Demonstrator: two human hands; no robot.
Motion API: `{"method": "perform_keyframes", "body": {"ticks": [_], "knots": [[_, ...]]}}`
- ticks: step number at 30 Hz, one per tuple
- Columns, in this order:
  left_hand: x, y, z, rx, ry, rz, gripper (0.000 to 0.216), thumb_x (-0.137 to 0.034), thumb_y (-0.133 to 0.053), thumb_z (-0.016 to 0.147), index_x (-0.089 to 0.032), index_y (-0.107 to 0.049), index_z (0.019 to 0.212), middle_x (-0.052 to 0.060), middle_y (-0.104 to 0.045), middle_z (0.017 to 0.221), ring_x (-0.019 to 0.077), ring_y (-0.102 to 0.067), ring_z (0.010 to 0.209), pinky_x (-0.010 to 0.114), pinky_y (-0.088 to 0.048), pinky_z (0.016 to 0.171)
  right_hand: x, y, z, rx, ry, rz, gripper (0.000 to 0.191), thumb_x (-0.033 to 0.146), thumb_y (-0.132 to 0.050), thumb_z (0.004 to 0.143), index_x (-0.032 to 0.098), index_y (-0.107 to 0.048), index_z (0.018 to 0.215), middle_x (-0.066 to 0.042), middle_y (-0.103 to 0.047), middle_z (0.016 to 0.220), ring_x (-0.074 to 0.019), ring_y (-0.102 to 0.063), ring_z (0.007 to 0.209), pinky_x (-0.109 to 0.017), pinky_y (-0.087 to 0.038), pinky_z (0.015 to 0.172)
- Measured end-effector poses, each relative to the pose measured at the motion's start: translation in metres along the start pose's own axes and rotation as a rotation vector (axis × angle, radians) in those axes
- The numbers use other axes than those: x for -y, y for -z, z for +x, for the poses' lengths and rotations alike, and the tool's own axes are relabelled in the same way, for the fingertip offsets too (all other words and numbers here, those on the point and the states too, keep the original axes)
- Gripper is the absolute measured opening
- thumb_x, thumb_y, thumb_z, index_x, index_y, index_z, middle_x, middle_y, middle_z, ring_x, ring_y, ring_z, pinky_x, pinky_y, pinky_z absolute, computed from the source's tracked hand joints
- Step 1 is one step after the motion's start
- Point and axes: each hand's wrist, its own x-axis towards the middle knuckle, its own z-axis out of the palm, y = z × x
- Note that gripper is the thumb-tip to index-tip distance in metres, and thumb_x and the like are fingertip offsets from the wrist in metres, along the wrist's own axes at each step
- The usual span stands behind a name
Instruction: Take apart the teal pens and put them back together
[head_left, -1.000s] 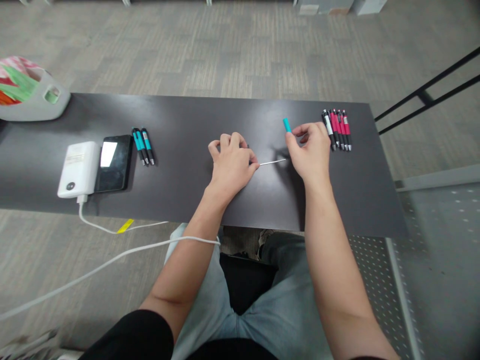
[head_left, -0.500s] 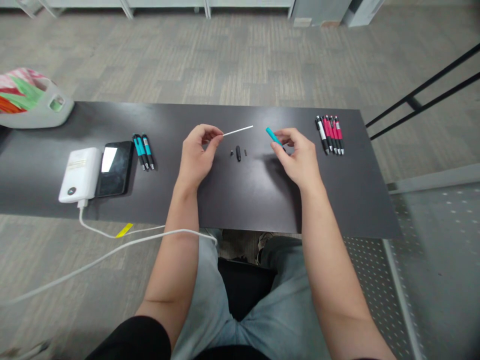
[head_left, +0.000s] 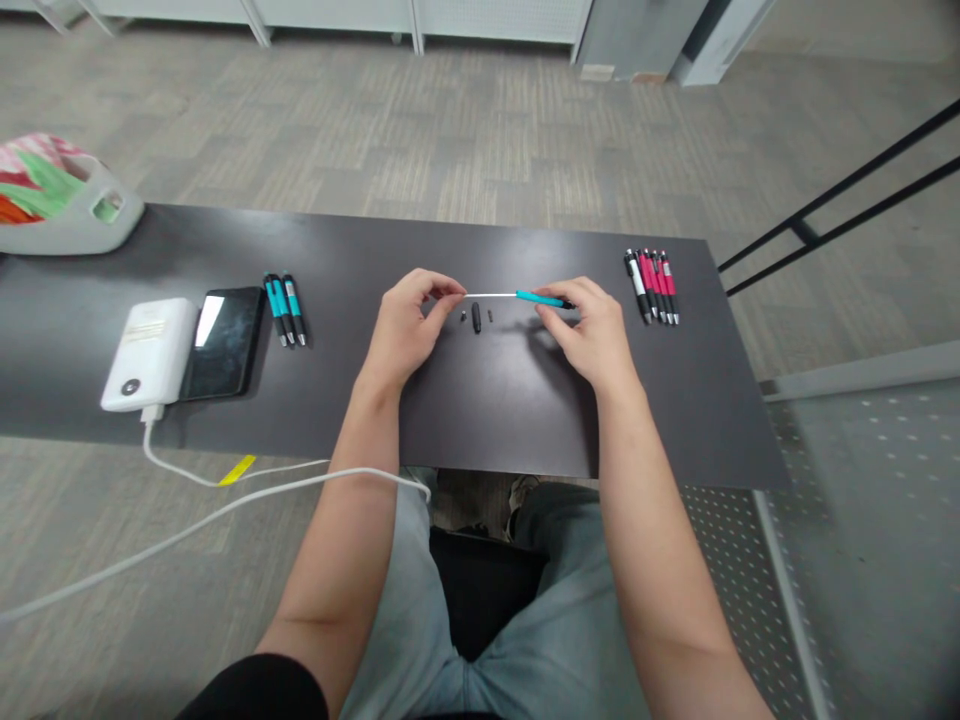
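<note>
My left hand (head_left: 409, 325) pinches one end of a thin white pen refill (head_left: 491, 295), held level above the dark table (head_left: 517, 400). My right hand (head_left: 589, 330) grips a teal pen barrel (head_left: 538, 298), and the refill's other end sits inside it. Under the two hands, three small black pen parts (head_left: 476, 318) lie on the table.
Three teal-and-black pens (head_left: 285, 308) lie left of my hands. Several pink-and-black pens (head_left: 652, 285) lie at the right end. A black phone (head_left: 223, 342) and a white power bank (head_left: 141, 352) with a white cable (head_left: 225, 500) sit at the left. A grey basket (head_left: 64, 205) holds colourful things.
The hands have come together. The refill, held apart from the teal barrel half a second ago, now goes into it. A second ago both hands were low at the table.
</note>
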Motion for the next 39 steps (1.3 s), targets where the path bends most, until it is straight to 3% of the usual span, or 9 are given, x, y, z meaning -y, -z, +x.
{"method": "perform_keyframes", "body": {"ticks": [6,10,17,24,27,32,36,39], "knots": [[-0.007,-0.007,0.000,0.027,0.003,-0.043,0.006,-0.024,-0.081,0.099,-0.028,-0.084,0.102,0.003,-0.087,0.104,0.0256,-0.078,0.099,0.042,-0.063,0.097,0.007,0.000,0.000,0.083,0.036,0.021,0.026,0.047,-0.070,0.114,0.036,-0.089,0.129,-0.009,-0.087,0.128,-0.0381,-0.080,0.123,-0.059,-0.062,0.114],[-0.012,-0.017,0.001,0.001,0.034,-0.137,0.017,-0.030,-0.087,0.098,-0.027,-0.082,0.113,0.003,-0.086,0.106,0.0239,-0.080,0.097,0.039,-0.065,0.094,0.011,-0.002,0.000,0.121,0.069,0.029,0.028,0.047,-0.069,0.116,0.036,-0.089,0.133,-0.010,-0.088,0.130,-0.0375,-0.080,0.123,-0.057,-0.062,0.114],[-0.016,-0.030,0.002,-0.060,0.073,-0.301,0.042,-0.060,-0.097,0.098,-0.027,-0.078,0.117,0.005,-0.086,0.106,0.0220,-0.082,0.095,0.036,-0.066,0.089,0.013,-0.004,0.000,0.157,0.069,0.093,0.031,0.054,-0.069,0.116,0.036,-0.088,0.132,-0.009,-0.090,0.128,-0.0376,-0.081,0.117,-0.059,-0.063,0.114],[-0.028,-0.028,0.004,-0.002,0.152,-0.346,0.050,-0.061,-0.102,0.095,-0.028,-0.074,0.121,0.006,-0.086,0.111,0.0237,-0.084,0.100,0.040,-0.069,0.094,0.021,-0.008,-0.002,0.175,-0.024,0.262,0.037,0.066,-0.076,0.110,0.039,-0.089,0.132,-0.008,-0.089,0.127,-0.0385,-0.082,0.116,-0.062,-0.067,0.112],[-0.031,-0.026,0.004,0.037,0.158,-0.387,0.053,-0.065,-0.102,0.092,-0.027,-0.074,0.116,0.008,-0.086,0.117,0.0238,-0.084,0.102,0.040,-0.069,0.095,0.027,-0.011,-0.002,0.189,-0.055,0.315,0.040,0.070,-0.079,0.107,0.040,-0.089,0.131,-0.006,-0.089,0.129,-0.0396,-0.083,0.117,-0.064,-0.067,0.112],[-0.030,-0.025,0.003,0.103,0.151,-0.414,0.052,-0.072,-0.093,0.098,-0.025,-0.074,0.102,0.007,-0.086,0.109,0.0222,-0.084,0.097,0.039,-0.068,0.096,0.036,-0.009,-0.001,0.214,-0.018,0.310,0.038,0.069,-0.076,0.110,0.040,-0.087,0.132,-0.006,-0.089,0.126,-0.0386,-0.083,0.117,-0.062,-0.068,0.110],[-0.027,-0.023,0.003,-0.020,0.170,-0.373,0.039,-0.064,-0.086,0.108,-0.027,-0.072,0.109,0.005,-0.086,0.111,0.0229,-0.085,0.106,0.039,-0.067,0.100,0.041,0.002,0.000,0.278,0.000,0.170,0.037,0.064,-0.082,0.107,0.035,-0.087,0.129,-0.010,-0.087,0.128,-0.0380,-0.083,0.108,-0.058,-0.069,0.102],[-0.024,-0.019,0.004,-0.097,0.142,-0.303,0.036,-0.062,-0.085,0.110,-0.028,-0.075,0.114,0.006,-0.086,0.113,0.0234,-0.084,0.108,0.040,-0.067,0.101,0.043,-0.002,0.000,0.248,-0.041,0.041,0.033,0.058,-0.078,0.111,0.031,-0.087,0.128,-0.012,-0.086,0.124,-0.0355,-0.081,0.098,-0.056,-0.069,0.096]]}}
